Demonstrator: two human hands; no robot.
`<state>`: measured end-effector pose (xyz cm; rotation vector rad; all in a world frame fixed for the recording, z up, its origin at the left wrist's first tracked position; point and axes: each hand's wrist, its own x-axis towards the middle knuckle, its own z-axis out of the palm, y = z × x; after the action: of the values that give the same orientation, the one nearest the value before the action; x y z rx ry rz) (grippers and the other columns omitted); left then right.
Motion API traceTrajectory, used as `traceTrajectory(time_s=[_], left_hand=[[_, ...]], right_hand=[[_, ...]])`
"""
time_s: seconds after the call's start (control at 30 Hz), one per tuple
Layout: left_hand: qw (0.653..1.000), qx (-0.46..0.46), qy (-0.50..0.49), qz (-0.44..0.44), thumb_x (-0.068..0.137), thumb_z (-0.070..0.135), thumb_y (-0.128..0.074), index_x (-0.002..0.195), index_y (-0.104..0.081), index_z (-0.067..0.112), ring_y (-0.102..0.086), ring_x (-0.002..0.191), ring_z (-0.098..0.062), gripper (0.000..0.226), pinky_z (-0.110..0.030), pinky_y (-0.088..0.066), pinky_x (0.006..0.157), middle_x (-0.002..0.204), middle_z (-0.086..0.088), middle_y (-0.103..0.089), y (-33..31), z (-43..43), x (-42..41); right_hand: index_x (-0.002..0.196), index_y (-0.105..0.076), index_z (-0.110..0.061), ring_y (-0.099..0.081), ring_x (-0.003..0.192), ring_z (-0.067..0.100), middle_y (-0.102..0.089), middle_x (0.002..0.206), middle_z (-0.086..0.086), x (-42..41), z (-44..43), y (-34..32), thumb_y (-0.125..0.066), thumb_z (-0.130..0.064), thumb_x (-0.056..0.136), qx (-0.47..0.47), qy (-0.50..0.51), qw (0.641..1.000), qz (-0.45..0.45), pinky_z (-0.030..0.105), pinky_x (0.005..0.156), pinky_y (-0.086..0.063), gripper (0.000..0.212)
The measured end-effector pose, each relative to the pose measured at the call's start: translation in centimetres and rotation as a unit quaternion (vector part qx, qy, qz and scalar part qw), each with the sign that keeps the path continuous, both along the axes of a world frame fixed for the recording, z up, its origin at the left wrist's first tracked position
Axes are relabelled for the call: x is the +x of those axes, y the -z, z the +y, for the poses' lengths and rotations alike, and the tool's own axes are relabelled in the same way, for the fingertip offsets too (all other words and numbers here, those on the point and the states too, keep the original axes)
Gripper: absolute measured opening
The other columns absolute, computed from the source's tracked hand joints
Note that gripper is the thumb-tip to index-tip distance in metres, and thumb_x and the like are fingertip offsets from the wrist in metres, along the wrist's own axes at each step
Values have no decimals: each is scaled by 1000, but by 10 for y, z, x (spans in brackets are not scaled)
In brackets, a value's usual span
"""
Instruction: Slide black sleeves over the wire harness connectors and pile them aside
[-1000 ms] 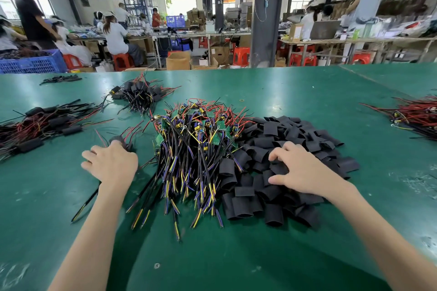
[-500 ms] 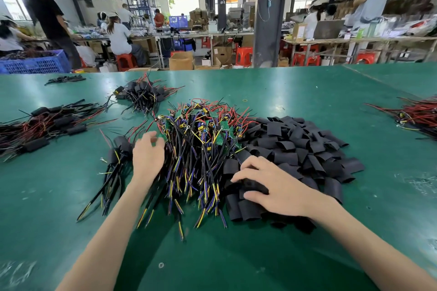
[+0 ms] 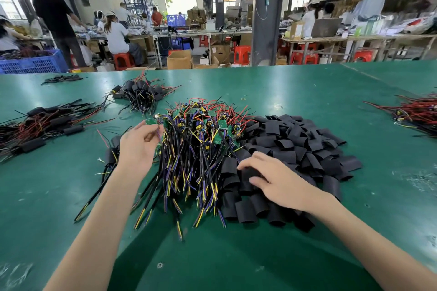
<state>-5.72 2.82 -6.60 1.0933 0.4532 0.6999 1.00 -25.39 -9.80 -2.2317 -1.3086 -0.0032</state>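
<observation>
The left hand (image 3: pixel 139 146) pinched the wires of one harness (image 3: pixel 149 122) at the left edge of the harness heap (image 3: pixel 198 149), its small green board raised just beyond the fingers; the right hand (image 3: pixel 279 183) lay on the near side of the black sleeve pile (image 3: pixel 307 146), right of the heap, fingers and thumb curled round one sleeve (image 3: pixel 250 172); sleeved harnesses (image 3: pixel 139 93) lay farther left on the green table (image 3: pixel 307 87).

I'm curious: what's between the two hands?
Head view: a heap of black, yellow and purple wire harnesses lies between the left hand and right hand.
</observation>
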Motion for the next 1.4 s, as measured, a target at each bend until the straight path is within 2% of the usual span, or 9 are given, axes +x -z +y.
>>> traceTrajectory(time_s=[0.23,0.37,0.53,0.63,0.7,0.8,0.93,1.07,1.4], left_hand=[[952,-225,174,-113,82,-4,-44,116,-45,-5,-49,78,-12,34,-13,-44,56,97,-11,-53,-20,-7,-11],[990,-40,116,-72,97,8,-44,111,-52,-1,-50,62,-7,19,-12,-36,43,89,-3,-60,-26,-22,-13],[976,121,61,-172,95,-1,-45,122,-51,10,-57,62,-11,30,-16,-36,40,90,-3,-68,-39,-30,-26],[956,242,42,-164,98,10,-44,111,-64,17,-50,56,-7,25,-14,-32,36,75,4,-60,-44,-31,-28],[922,368,-9,-117,100,15,-44,94,-67,28,-41,49,-7,27,-11,-32,42,76,-8,-57,-43,-33,-25],[802,591,-79,-34,96,14,-52,94,-70,27,-48,67,-12,22,-14,-35,63,83,-11,-55,-36,-41,-21],[708,700,-96,-23,90,18,-60,97,-74,15,-53,75,-11,16,-30,-45,68,86,0,-59,-24,-57,-18],[713,694,-86,-49,90,15,-61,95,-73,12,-55,73,-17,14,-40,-48,63,86,1,-57,-17,-68,-18],[754,648,-84,-68,90,11,-59,95,-72,9,-50,76,-15,14,-33,-43,70,85,-5,-57,-11,-82,-17]], right_hand=[[97,-44,-14,-42,54,2,-48,66,-6,0,-2,-3,-50,-9,90,37,77,996,-9,24,54,-28,10],[104,-37,-20,-40,51,9,-48,60,-2,1,-2,-2,-42,-15,96,36,87,995,-13,26,53,-30,11],[129,-42,-12,-50,92,19,-46,106,3,0,0,-5,-37,-24,100,95,111,989,15,29,85,-35,32],[140,-32,-10,-48,99,23,-40,117,9,2,1,-7,-35,-27,100,83,132,986,49,24,80,-33,44],[146,-21,-9,-47,89,20,-36,108,6,3,0,-6,-35,-28,101,59,127,988,60,22,75,-31,51],[148,-13,-7,-44,89,20,-33,104,6,2,-1,-7,-36,-25,101,43,116,989,78,18,73,-29,56],[137,-39,-10,-42,91,14,-40,106,4,4,-1,-11,-48,-17,97,74,111,988,77,15,77,-26,42],[110,-60,-20,-51,88,15,-62,102,-3,6,-3,-12,-65,-10,85,149,111,976,114,24,82,-38,28],[85,-63,-25,-67,87,19,-73,88,0,2,-3,-18,-82,-4,65,249,120,939,205,33,91,-50,35]])
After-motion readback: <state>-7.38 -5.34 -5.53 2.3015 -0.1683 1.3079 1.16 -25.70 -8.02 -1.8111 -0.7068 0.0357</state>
